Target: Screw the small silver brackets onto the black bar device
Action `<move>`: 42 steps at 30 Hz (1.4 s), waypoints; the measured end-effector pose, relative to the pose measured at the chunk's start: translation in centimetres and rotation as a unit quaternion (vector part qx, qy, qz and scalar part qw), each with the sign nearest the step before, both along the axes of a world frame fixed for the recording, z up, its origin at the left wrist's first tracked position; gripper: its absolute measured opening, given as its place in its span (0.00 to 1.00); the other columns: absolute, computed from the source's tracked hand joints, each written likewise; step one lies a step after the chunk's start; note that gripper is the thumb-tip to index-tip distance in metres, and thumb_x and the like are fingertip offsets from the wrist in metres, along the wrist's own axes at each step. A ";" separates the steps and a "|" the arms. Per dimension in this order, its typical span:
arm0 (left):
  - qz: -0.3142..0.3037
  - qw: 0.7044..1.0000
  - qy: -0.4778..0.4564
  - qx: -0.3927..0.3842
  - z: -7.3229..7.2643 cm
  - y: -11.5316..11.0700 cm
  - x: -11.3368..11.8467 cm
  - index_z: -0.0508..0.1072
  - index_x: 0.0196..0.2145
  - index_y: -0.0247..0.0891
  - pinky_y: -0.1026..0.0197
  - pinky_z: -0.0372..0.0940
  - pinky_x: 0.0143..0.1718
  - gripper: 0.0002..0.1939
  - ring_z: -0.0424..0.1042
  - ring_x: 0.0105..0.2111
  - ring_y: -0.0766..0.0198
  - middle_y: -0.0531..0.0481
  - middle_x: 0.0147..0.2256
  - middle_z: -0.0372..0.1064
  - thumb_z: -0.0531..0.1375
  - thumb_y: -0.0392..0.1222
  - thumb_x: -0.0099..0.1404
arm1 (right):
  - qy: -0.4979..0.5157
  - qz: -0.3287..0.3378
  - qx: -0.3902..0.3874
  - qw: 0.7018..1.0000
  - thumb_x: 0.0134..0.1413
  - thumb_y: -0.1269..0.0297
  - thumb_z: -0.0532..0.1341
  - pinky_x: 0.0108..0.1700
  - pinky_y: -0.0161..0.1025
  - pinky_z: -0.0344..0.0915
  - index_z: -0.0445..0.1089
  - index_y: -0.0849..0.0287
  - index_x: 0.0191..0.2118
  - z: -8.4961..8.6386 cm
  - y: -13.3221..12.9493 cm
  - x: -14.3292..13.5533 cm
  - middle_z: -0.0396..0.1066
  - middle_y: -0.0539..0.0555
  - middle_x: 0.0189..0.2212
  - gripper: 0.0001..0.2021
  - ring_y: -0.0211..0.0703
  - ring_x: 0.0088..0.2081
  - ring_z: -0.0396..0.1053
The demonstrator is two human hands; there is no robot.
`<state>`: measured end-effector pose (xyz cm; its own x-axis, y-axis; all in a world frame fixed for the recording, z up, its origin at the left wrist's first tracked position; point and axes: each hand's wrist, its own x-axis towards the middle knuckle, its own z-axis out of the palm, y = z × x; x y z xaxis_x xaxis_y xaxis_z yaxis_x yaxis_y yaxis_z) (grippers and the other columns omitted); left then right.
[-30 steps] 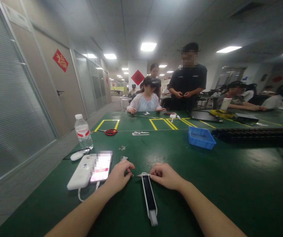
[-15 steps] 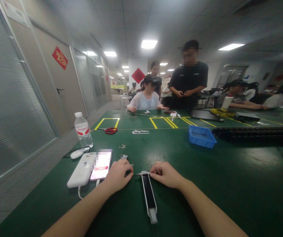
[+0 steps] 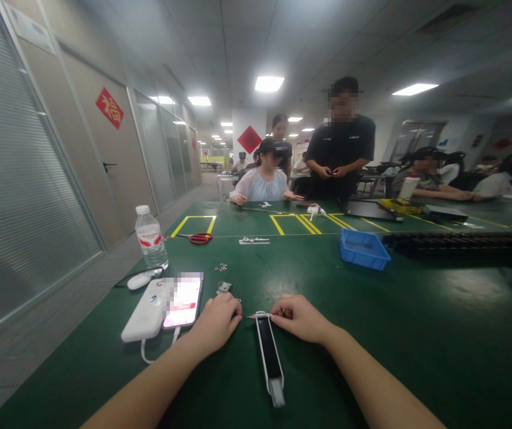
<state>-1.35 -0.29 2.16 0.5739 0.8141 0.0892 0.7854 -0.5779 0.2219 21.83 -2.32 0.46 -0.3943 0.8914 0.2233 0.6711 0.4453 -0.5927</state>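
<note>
On the green table, a long black-and-white device (image 3: 270, 351) lies lengthwise between my hands, a pale block at its near end. A thin pointed piece (image 3: 252, 316) sticks out leftward at its far end. My right hand (image 3: 303, 316) has its thumb and fingers pinched at the device's far right corner; what they grip is too small to make out. My left hand (image 3: 217, 316) rests on the table left of the device, fingers curled together, and whatever they hold is hidden. Just beyond it sits a small grey part (image 3: 224, 287), and farther off several small rings (image 3: 220, 267).
A phone (image 3: 184, 301), a white power bank (image 3: 145, 313) and a water bottle (image 3: 151, 238) stand at the left. Red-handled scissors (image 3: 200, 238), thin white strips (image 3: 254, 241) and a blue bin (image 3: 363, 249) lie beyond. People are across the table.
My left hand's fingers have drawn closer together beside the small grey part. My right hand and the device have hardly moved. The view has tilted very slightly.
</note>
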 end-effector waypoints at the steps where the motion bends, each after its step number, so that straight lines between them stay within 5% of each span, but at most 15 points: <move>1: 0.000 1.000 -0.002 0.001 0.0 0.0 0.0 0.70 0.34 0.38 0.57 0.59 0.42 0.06 0.65 0.42 0.57 0.47 0.38 0.66 0.53 0.36 0.63 | 0.001 -0.001 0.001 1.000 0.50 0.66 0.59 0.30 0.32 0.59 0.74 0.61 0.30 0.0 0.0 0.0 0.67 0.51 0.26 0.07 0.34 0.25 0.61; 18: 0.003 0.999 0.041 0.018 1.1 -0.5 0.4 0.72 0.35 0.40 0.57 0.57 0.41 0.06 0.63 0.44 0.55 0.47 0.40 0.65 0.54 0.36 0.63 | 0.005 -0.003 0.002 1.000 0.50 0.66 0.60 0.29 0.31 0.57 0.74 0.61 0.30 -0.1 0.1 -0.1 0.65 0.50 0.24 0.06 0.33 0.25 0.60; 42: -0.004 0.999 0.029 0.026 0.4 -0.4 0.2 0.67 0.35 0.38 0.58 0.56 0.41 0.04 0.63 0.42 0.57 0.47 0.39 0.64 0.53 0.35 0.63 | -0.003 0.001 0.000 1.000 0.50 0.67 0.60 0.29 0.31 0.58 0.74 0.60 0.31 0.3 -0.1 -0.1 0.66 0.50 0.25 0.06 0.34 0.25 0.61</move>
